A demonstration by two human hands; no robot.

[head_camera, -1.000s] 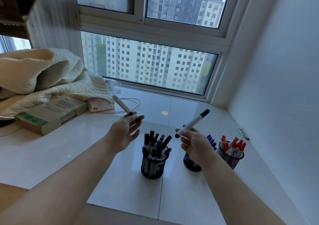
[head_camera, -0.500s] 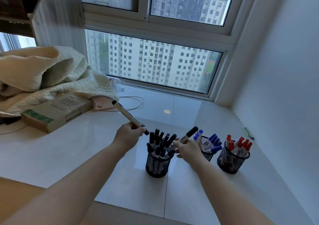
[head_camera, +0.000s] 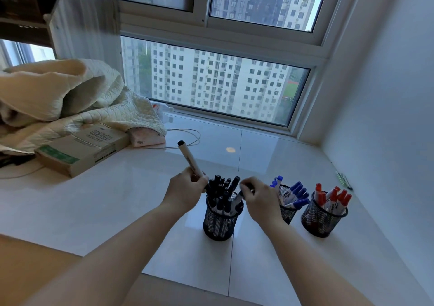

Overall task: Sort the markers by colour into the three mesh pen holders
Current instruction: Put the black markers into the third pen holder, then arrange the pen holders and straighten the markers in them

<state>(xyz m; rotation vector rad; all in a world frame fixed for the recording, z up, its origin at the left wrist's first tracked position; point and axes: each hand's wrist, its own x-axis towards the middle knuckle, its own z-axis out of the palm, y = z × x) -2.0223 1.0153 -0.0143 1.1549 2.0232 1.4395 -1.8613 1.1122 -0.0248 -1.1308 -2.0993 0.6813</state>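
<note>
three holders [head_camera: 220, 221] abreast on sill [head_camera: 117, 202] (markers inside)

- Your one head-worn camera looks forward and down from above your forearms, wide-angle, close over the white bench [head_camera: 117, 202].
- It faces the window [head_camera: 218, 80], with the right-hand wall [head_camera: 387, 94] alongside.

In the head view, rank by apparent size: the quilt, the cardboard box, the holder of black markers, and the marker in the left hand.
1. quilt
2. cardboard box
3. holder of black markers, though it sits nearer the camera
4. marker gripped by the left hand
</note>
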